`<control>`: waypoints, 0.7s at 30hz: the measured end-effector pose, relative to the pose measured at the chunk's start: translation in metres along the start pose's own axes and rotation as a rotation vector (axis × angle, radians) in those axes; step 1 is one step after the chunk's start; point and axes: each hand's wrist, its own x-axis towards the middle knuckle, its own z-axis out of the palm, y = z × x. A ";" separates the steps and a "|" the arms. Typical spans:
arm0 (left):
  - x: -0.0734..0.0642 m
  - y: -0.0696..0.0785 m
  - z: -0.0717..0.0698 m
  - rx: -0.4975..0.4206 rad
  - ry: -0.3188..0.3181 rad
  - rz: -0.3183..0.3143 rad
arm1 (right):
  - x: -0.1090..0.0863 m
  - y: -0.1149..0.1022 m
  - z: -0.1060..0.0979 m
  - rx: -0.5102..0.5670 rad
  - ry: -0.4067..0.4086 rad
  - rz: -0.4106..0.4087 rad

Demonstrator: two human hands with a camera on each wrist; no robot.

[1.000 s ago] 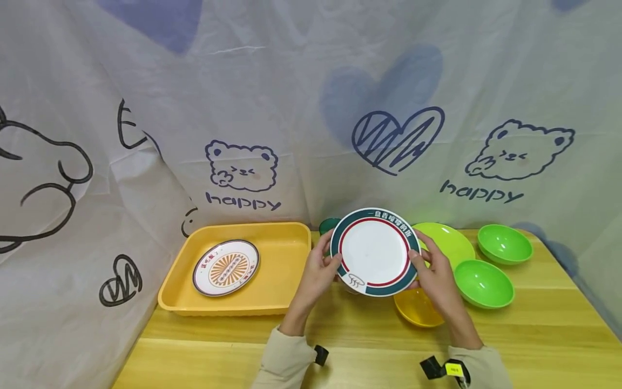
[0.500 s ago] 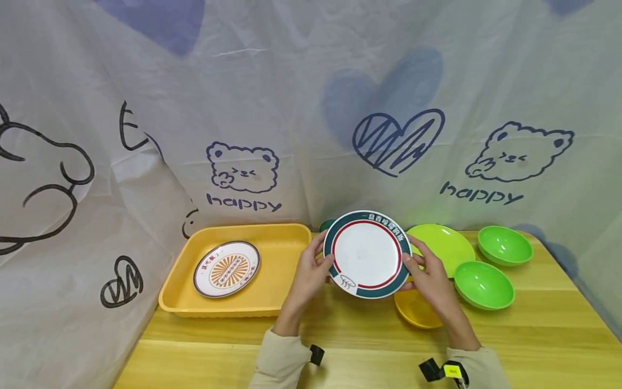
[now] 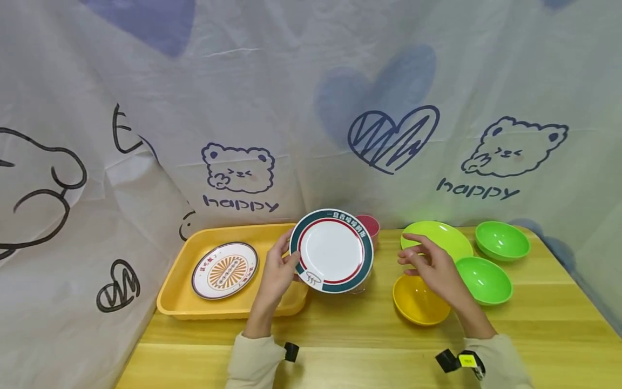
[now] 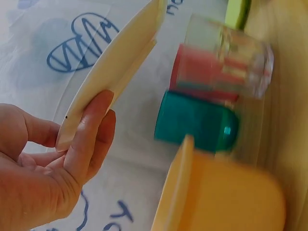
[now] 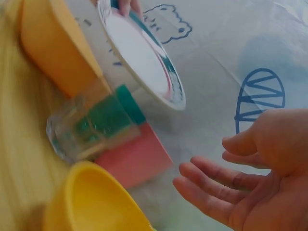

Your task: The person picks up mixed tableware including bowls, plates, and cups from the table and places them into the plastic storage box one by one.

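Observation:
My left hand (image 3: 278, 270) grips the left edge of a white plate (image 3: 331, 251) with a dark green rim and a red ring. In the left wrist view its thumb and fingers pinch the plate's edge (image 4: 113, 67), and the plate is raised off the table. My right hand (image 3: 434, 270) is apart from the plate, fingers loosely spread with nothing in them, over the yellow bowl (image 3: 421, 302). A second white plate (image 3: 225, 270) with an orange sunburst lies in the yellow tray (image 3: 233, 309) at the left.
Behind the held plate stand a red cup (image 3: 369, 224), a teal cup (image 4: 197, 120) and a clear glass (image 4: 245, 62). To the right are a lime plate (image 3: 437, 237) and two green bowls (image 3: 502, 240). A printed cloth (image 3: 311, 108) hangs behind the wooden table (image 3: 369, 346).
The green-rimmed plate has moved left in my left hand, toward the tray. My right hand has let go of its right edge, and the red cup has come into view.

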 end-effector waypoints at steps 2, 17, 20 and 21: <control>-0.001 0.002 -0.010 0.009 0.013 0.002 | 0.002 0.000 -0.007 -0.086 0.003 -0.031; -0.020 0.022 -0.094 0.214 0.054 -0.103 | 0.050 0.030 -0.060 -0.591 -0.112 -0.202; -0.022 0.028 -0.112 0.261 0.046 -0.125 | 0.062 0.035 -0.067 -0.650 -0.153 -0.165; -0.023 0.029 -0.117 0.264 0.044 -0.132 | 0.066 0.036 -0.068 -0.664 -0.162 -0.149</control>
